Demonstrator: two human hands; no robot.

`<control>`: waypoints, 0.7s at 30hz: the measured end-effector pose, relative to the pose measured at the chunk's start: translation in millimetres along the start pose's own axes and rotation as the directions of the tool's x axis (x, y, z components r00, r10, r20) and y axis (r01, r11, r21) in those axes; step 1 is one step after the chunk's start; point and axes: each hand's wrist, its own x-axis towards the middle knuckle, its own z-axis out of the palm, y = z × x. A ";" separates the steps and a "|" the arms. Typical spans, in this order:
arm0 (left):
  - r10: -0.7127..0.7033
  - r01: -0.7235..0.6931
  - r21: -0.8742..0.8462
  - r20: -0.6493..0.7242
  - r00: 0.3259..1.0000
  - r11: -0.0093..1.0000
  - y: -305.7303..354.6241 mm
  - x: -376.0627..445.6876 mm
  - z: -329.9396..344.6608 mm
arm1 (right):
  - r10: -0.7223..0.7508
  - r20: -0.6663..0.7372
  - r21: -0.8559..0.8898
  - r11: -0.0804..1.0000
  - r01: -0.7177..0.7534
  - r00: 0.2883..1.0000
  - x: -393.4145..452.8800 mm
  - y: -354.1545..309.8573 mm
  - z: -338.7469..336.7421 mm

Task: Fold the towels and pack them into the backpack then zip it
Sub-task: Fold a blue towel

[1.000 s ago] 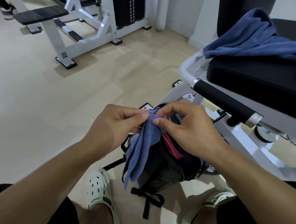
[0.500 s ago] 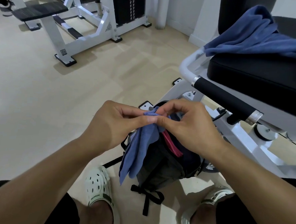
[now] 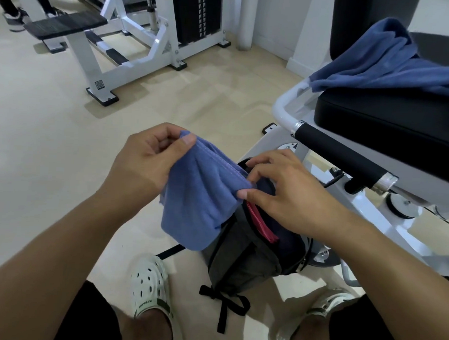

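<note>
both hands hold one small towel (image 3: 198,202) stretched by its top hem above the backpack (image 3: 250,259), which stands open on the floor between the person's feet. the left hand (image 3: 145,163) pinches one corner between thumb and fingers, raised and out to the left; the right hand (image 3: 287,191) pinches the other end just over the bag's mouth. each grip is clenched on the towel. the cloth hangs bunched and uneven, not yet a tidy fold, so a likely slip is a crooked fold if either pinch loosens, or the free lower edge dropping outside the bag onto the floor. the soft bag could also sag shut or tip when cloth is pushed in with nothing steadying it. inside the mouth something dark shows, with a pink strip (image 3: 262,223) at the opening; what more it holds is hidden. farther off, a second towel (image 3: 385,66) lies unfolded on the seat (image 3: 392,121), well apart from the bag.
</note>
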 end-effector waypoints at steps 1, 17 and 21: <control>0.016 -0.015 0.044 -0.027 1.000 0.999 -1.7 2.0 -3.3 | 0.015 -0.018 0.031 0.999 -0.014 1.000 0.0 -1.4 -2.4; -0.031 0.026 0.036 0.171 0.985 0.999 1.8 6.0 -14.9 | 0.213 0.119 0.370 0.897 -0.242 0.970 1.5 5.9 -17.6; -0.042 0.022 0.118 0.176 0.983 0.993 -2.8 0.0 0.4 | 0.171 0.126 0.217 0.956 -0.196 0.977 -4.4 0.5 -21.1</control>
